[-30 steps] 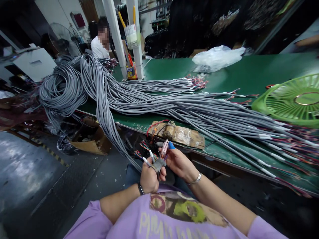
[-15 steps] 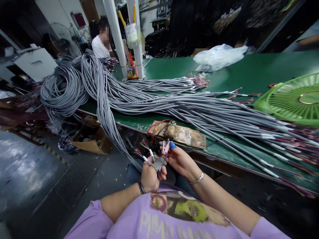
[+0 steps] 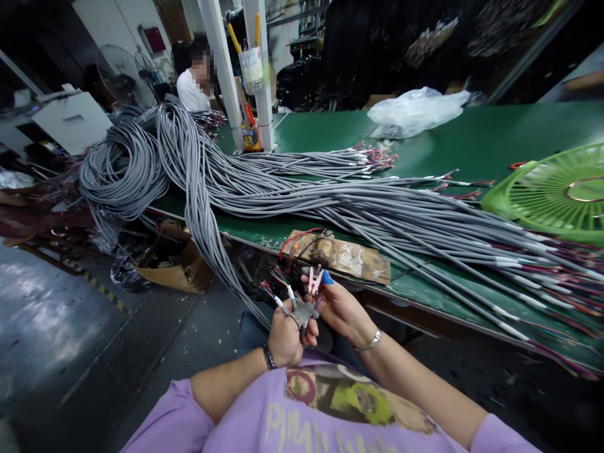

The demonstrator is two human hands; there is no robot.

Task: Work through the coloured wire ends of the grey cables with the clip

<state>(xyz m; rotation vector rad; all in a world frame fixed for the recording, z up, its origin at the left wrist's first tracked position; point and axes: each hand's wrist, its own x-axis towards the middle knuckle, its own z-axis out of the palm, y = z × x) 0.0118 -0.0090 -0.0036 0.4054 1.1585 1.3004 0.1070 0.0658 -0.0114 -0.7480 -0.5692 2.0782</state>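
Observation:
My left hand is closed around the ends of several grey cables, a grey wrap on its thumb or finger. Fanned, thin coloured wires stick out past white sleeves above the fist. Close beside it on the right, my right hand pinches a small pink V-shaped clip that points up, its two arms apart. Blue tape covers the right thumb. A purple wire shows between the two hands; the fingertips there are partly hidden.
Long grey cables cover the green table, with a coil at left. A stained wooden board lies at the near edge. A green fan is at right, a plastic bag behind. A person sits farther back.
The pink clip has turned more upright, and its two arms now show spread apart. Both hands stay almost in place, and the left still grips the cables.

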